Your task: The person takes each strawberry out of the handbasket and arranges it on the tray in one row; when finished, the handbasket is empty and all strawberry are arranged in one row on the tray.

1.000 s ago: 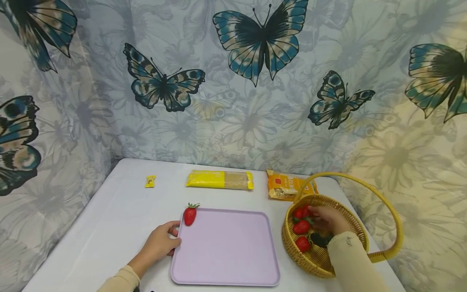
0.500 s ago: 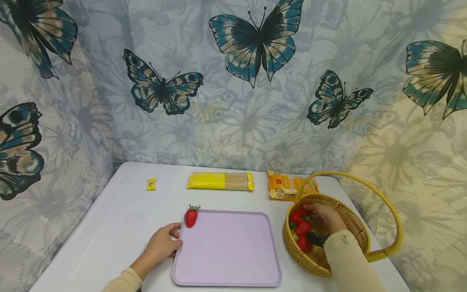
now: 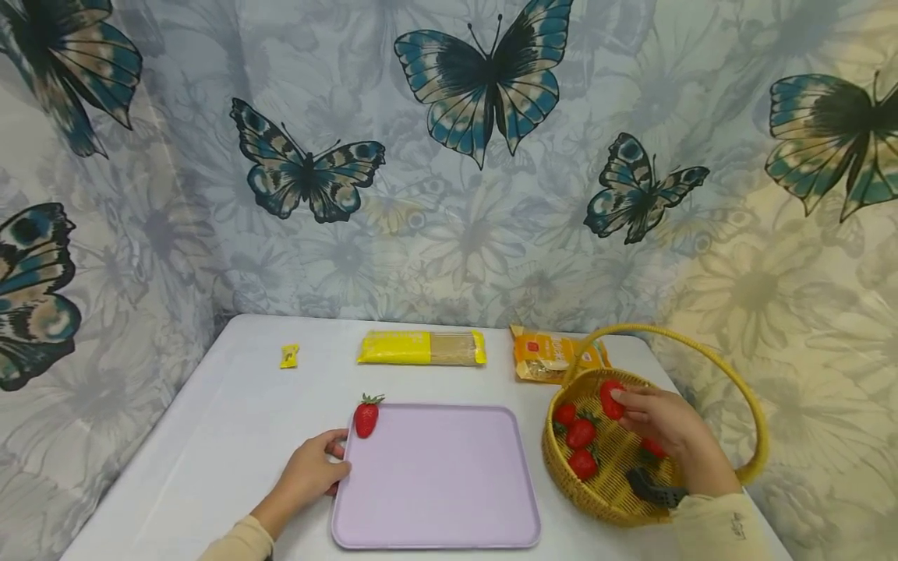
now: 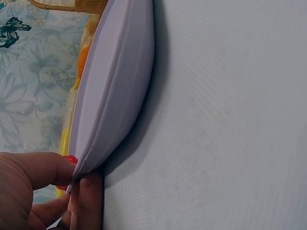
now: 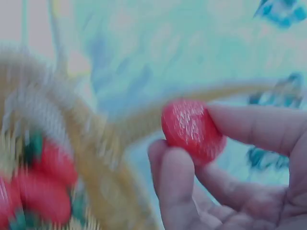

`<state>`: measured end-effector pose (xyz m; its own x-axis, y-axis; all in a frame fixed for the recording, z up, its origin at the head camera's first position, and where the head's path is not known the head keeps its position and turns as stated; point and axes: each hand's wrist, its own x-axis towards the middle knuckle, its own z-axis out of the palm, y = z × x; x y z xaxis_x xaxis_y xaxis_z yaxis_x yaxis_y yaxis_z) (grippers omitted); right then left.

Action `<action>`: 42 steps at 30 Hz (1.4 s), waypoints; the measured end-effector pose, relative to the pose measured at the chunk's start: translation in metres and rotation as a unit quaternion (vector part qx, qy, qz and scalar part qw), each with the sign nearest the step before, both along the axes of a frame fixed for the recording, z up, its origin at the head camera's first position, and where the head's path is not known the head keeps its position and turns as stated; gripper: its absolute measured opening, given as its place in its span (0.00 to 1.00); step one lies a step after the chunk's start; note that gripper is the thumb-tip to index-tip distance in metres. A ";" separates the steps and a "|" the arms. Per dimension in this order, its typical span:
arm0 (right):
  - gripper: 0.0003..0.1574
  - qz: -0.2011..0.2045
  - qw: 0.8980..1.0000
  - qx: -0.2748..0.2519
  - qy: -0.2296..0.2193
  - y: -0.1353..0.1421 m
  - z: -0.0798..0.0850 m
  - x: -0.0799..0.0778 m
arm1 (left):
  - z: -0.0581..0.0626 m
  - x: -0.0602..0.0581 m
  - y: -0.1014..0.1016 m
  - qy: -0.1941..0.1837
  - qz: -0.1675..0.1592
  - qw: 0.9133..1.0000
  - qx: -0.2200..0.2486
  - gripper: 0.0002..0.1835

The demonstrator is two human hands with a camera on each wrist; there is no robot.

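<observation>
My left hand [image 3: 309, 471] grips the left rim of a lilac tray [image 3: 442, 475], thumb above and fingers beneath, as the left wrist view shows. In the tray's far left corner lies a strawberry [image 3: 366, 418] with green leaves. Over the yellow wicker basket [image 3: 571, 487] on the right, my right hand [image 3: 666, 421] pinches another strawberry [image 5: 192, 129] between thumb and fingers. Several more strawberries [image 3: 581, 433] lie inside the basket, one partly hidden under the hand. A dark wrist strap [image 3: 652, 489] shows below that hand.
A yellow packet of noodles [image 3: 421, 347] and an orange food bag [image 3: 554, 354] lie along the back of the white table [image 3: 231, 413]. Far left is a small yellow wrapped candy [image 3: 289, 356]. The basket's tall handle [image 3: 730, 374] arches above its right side.
My right hand has risen from among the strawberries and shifted right, lifting one of them. My left hand stays at the tray's rim.
</observation>
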<state>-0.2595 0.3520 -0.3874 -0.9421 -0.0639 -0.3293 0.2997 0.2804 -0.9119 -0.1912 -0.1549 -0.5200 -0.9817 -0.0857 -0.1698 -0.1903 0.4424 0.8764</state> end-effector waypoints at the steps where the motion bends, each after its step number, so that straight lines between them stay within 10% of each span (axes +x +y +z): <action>1: 0.49 0.022 1.000 -0.001 0.010 -0.006 0.004 0.006 | 0.000 0.000 0.000 0.001 -0.002 1.000 0.003 0.32; 8: 0.33 0.083 0.995 -0.022 0.045 -0.108 0.011 0.022 | -0.001 0.000 0.000 0.018 -0.001 1.000 0.008 0.32; 20: 0.18 0.049 0.997 0.057 0.015 -0.289 -0.085 -0.015 | -0.006 0.005 -0.002 0.016 0.006 1.000 0.012 0.31; 42: 0.14 0.021 0.987 0.140 0.071 -0.329 -0.105 -0.017 | -0.004 0.003 0.000 0.030 0.012 0.999 0.002 0.31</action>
<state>-0.2765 0.0227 -0.4926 -0.9784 -0.0296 -0.2045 0.1569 0.5379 -0.8283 -0.1877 -0.1551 -0.5244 -0.9878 -0.1095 -0.1109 -0.1479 0.4340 0.8887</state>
